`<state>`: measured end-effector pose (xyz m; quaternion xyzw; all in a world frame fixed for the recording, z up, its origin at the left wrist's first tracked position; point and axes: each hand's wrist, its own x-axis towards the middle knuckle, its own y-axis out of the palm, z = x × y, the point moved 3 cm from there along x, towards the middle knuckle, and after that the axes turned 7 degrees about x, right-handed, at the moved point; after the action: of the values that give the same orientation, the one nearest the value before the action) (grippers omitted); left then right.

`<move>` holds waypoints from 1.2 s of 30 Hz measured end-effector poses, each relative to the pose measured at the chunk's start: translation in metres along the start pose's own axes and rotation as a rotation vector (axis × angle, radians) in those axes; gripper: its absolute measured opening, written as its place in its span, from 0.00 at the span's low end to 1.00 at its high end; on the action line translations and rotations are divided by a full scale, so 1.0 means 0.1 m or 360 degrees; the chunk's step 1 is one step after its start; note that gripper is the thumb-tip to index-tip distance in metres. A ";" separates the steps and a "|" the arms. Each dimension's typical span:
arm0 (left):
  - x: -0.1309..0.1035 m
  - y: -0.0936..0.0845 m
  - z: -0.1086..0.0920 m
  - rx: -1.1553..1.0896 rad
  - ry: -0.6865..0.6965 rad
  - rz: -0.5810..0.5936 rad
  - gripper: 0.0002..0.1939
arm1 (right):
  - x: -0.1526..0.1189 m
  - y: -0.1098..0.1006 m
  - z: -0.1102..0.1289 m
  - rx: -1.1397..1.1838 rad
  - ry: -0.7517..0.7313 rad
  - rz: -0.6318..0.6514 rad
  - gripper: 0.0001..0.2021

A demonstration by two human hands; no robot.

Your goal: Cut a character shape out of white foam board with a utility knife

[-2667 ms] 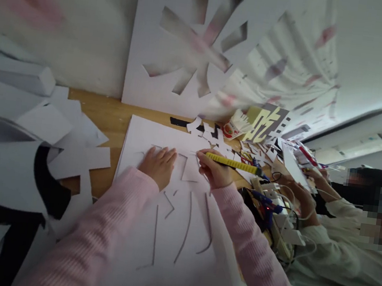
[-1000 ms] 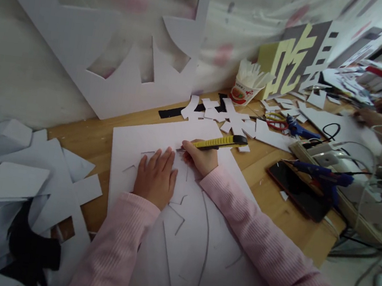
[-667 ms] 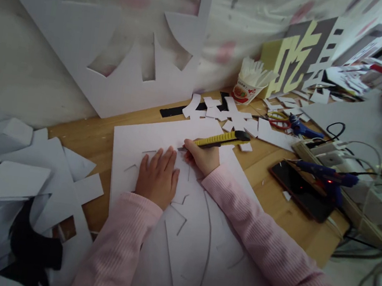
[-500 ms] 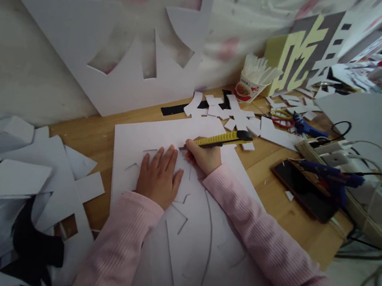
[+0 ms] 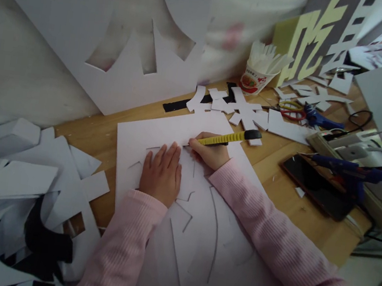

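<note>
A large white board (image 5: 199, 238) lies on the wooden table, marked with several thin straight and curved cut lines. Flat on its upper part rests my left hand (image 5: 162, 172), palm down, the thumb near the other fingers. Just to the right, my right hand (image 5: 209, 149) grips a yellow and black utility knife (image 5: 228, 138). The knife slants, its black end up to the right and its thin blade low on the board, close to the left fingertips. Both forearms wear pink ribbed sleeves.
White cut-outs (image 5: 246, 109) lie behind the board, near a paper cup (image 5: 255, 80) of white strips. At right are scissors (image 5: 292, 110), blue glue guns (image 5: 324, 120), a phone (image 5: 317, 185) and power strips (image 5: 345, 147). White offcuts (image 5: 75, 189) pile up at left. A cut-out panel (image 5: 171, 79) leans behind.
The view has shifted a little. My left thumb has drawn in closer to its fingers. My right hand still holds the knife, with the blade near the same spot.
</note>
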<state>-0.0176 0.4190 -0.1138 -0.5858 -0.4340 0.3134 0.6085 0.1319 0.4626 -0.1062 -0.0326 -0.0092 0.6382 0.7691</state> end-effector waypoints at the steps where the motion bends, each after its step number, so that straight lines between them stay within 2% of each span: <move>1: 0.00 0.00 0.00 -0.0005 0.0001 0.0000 0.26 | 0.01 0.00 -0.01 0.0012 0.0030 -0.0010 0.08; 7: 0.00 0.00 0.01 -0.0032 -0.0003 -0.0013 0.26 | 0.03 -0.01 -0.03 0.0028 0.0091 -0.0068 0.06; 20: 0.01 0.00 0.01 -0.0025 0.0002 0.0011 0.26 | 0.00 -0.06 0.00 -0.0064 0.0003 -0.0176 0.08; 30: 0.01 0.00 0.01 -0.0014 -0.0005 0.0003 0.26 | -0.05 -0.15 0.05 -0.0126 -0.0034 -0.0373 0.10; 36: 0.00 0.01 0.01 -0.0007 0.0003 -0.0024 0.25 | -0.08 -0.15 0.12 -0.0369 -0.0216 -0.0432 0.09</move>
<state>-0.0182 0.4195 -0.1143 -0.5840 -0.4386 0.3074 0.6100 0.1448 0.4522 -0.0930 -0.0763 -0.1390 0.5241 0.8368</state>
